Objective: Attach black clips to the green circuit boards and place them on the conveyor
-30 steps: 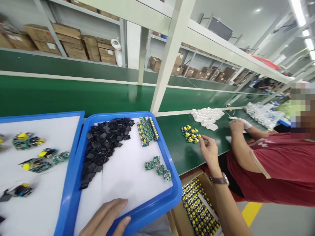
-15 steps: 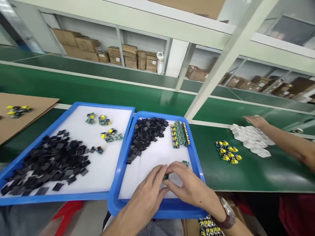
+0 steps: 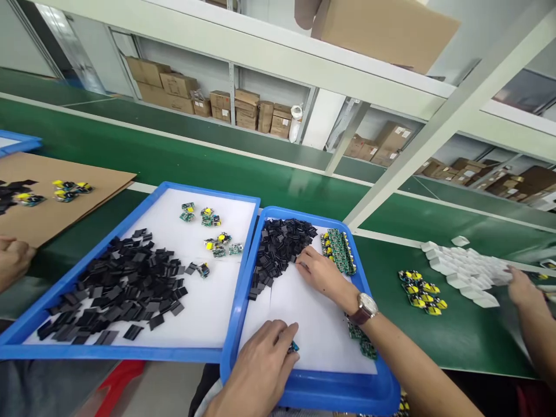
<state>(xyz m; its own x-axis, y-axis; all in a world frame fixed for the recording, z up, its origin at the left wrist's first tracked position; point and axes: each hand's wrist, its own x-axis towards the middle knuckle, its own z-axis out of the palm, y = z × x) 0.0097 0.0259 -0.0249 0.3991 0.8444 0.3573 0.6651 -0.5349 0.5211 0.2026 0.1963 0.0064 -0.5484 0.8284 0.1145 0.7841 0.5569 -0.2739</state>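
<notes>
My left hand (image 3: 271, 359) is closed round a small circuit board (image 3: 294, 347) low over the front of the right-hand blue tray (image 3: 237, 307). Most of that board is hidden by the fingers. At the right edge of a heap of thin black square pads (image 3: 278, 249), my right hand (image 3: 319, 272) has its fingertips pinched together at a pad, which is mostly covered. Behind this hand stands a row of green circuit boards with yellow parts (image 3: 339, 249). More green boards (image 3: 362, 341) lie partly under my right forearm.
A second blue tray (image 3: 152, 350) on the left holds black pads and several boards. Further left is a cardboard sheet (image 3: 99, 179) with boards, beside another person's hand (image 3: 13, 260). On the right are boards (image 3: 421, 292), white pieces (image 3: 467, 269) and a co-worker's hand (image 3: 521, 286).
My right hand has left the left hand and reached forward to the black pads. The left hand keeps the board. The view has shifted, and a person's hand now shows at far left.
</notes>
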